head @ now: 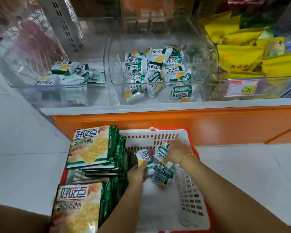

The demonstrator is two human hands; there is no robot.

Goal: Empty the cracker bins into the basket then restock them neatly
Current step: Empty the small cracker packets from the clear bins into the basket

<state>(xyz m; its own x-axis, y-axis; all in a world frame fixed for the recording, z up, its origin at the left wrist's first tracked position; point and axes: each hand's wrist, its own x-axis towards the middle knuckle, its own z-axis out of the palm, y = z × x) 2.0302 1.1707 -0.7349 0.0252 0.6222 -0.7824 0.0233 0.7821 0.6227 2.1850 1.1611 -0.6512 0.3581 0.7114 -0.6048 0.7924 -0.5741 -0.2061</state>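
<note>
A white and red basket (190, 190) stands on the floor below the shelf. Both my hands reach into it. My left hand (136, 174) grips a small green-and-white cracker packet (142, 157). My right hand (176, 151), with a gold bracelet at the wrist, holds another small packet (161, 153). A few loose packets (164, 176) lie in the basket under my hands. On the shelf, the middle clear bin (118, 71) holds several packets. The left clear bin (23, 78) holds a few.
Two stacks of large flat cracker bags (92, 147) (79, 206) fill the basket's left side. A bin of yellow bags (242, 52) with a price tag (242, 87) sits at the right. The orange shelf base (175, 121) runs behind the basket. White floor tiles lie around.
</note>
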